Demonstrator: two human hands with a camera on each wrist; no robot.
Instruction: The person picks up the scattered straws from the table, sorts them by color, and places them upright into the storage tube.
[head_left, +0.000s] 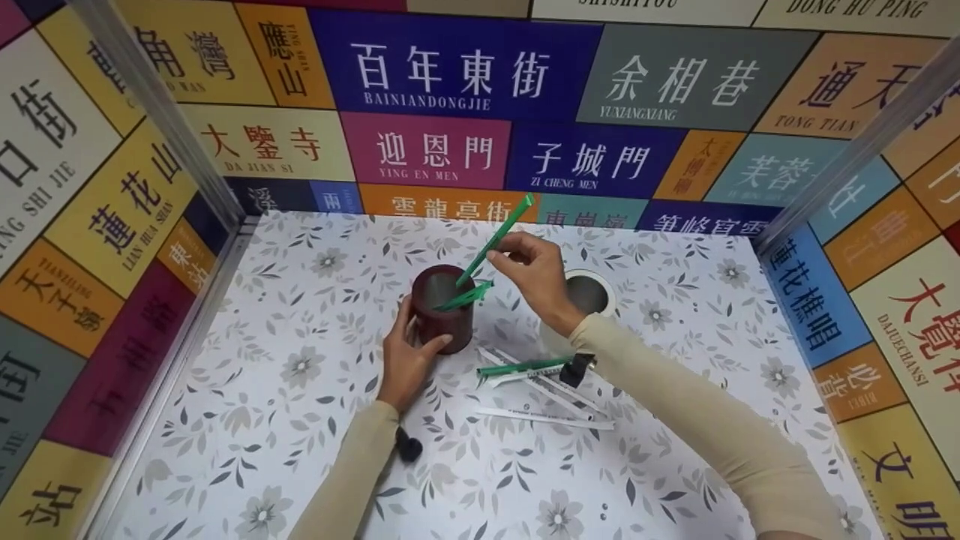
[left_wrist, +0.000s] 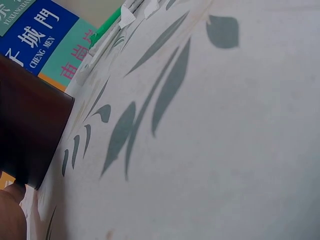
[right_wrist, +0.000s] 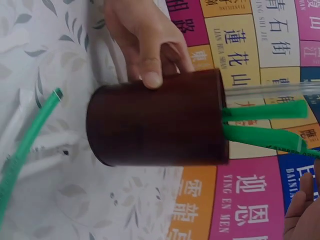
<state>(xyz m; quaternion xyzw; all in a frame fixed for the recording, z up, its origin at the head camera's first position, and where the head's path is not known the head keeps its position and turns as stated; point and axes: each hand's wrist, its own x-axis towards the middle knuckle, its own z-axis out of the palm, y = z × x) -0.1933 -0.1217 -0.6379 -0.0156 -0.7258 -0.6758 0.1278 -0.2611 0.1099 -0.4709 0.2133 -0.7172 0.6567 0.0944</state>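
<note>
A dark reddish-brown cylindrical cup (head_left: 444,330) stands on the table, its mouth facing up. My left hand (head_left: 409,356) grips its side, the thumb across the near face; in the right wrist view that thumb (right_wrist: 151,75) lies against the cup wall (right_wrist: 155,125). My right hand (head_left: 534,274) pinches a slender green stick (head_left: 495,240), apparently a wrapped straw, above the mouth. The lower end of this straw reaches the cup's opening. Another green straw (head_left: 474,295) leans out over the rim. The right wrist view has green straws (right_wrist: 265,110) projecting from the cup.
Several white printed wrapped straws (head_left: 547,418) lie loosely on the table, with a green one (head_left: 517,368) among them. Behind my right wrist stands a white-rimmed cup (head_left: 611,292) with a dark inside. Printed panels (head_left: 457,67) wall the flower-patterned tabletop (head_left: 300,450).
</note>
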